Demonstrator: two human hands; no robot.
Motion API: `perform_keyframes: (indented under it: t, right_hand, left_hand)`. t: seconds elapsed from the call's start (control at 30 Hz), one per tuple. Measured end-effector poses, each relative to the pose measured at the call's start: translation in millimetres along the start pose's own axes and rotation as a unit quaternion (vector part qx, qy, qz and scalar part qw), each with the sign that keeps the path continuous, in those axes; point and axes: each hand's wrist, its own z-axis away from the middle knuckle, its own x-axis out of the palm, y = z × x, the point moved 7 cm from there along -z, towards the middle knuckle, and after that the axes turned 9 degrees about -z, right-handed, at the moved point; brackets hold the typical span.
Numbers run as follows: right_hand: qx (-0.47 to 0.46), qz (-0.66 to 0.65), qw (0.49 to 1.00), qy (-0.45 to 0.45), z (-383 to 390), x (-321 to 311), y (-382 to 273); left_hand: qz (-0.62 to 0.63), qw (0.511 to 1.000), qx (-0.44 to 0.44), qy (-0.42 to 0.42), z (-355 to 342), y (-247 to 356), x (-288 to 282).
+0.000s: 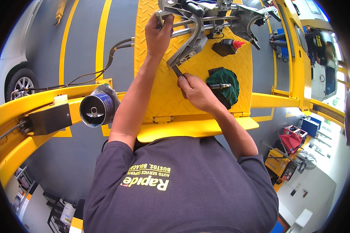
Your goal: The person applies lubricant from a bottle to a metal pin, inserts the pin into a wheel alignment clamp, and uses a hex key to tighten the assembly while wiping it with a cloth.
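A grey metal assembly (pixel 196 35) of cast arms, rods and a threaded screw lies across the far part of the yellow tread-plate platform (pixel 159 97). My left hand (pixel 159 34) is closed at its left side, fingers round a silver bent metal piece (pixel 159 18). My right hand (pixel 196 90) grips a dark, narrow bar-like tool (pixel 177 71). The tool's tip meets the lower end of the nearest cast arm. Right of that hand, a dark green cloth (pixel 231 95) bears a metal-tipped tool (pixel 221 86). Farther off lies a black bottle (pixel 223 47) with a red cap.
An open blue can (pixel 95 110) rests by the yellow beam (pixel 39 103) at left. Black hoses (pixel 109 64) run to the platform's left edge. A hinged yellow flap (pixel 198 128) borders its near side. Another person (pixel 319 42) and a car (pixel 15 50) are farther away.
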Motion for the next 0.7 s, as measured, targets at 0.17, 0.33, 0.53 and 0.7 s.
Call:
perform_keyframes:
  t: [0.17, 0.33, 0.53, 0.7]
  right_hand:
    - [0.004, -0.058, 0.998, 0.012, -13.9, 5.1, 5.6]
    - [0.063, -0.164, 0.984, -0.028, -1.2, 5.8, 4.7]
    - [-0.015, -0.047, 0.999, 0.004, -15.5, 5.5, 10.5]
    - [-0.063, 0.139, 0.987, 0.058, -6.3, 1.8, -14.8]
  left_hand:
    - [-0.013, 1.0, 0.002, 0.012, -1.1, 4.7, -0.5]
    - [-0.018, 1.0, 0.006, 0.018, -0.4, 2.1, -0.6]
    - [-0.021, 0.999, 0.002, 0.029, -0.8, -0.9, -1.3]
    - [-0.053, 0.998, 0.005, 0.014, -2.3, -5.7, -3.8]
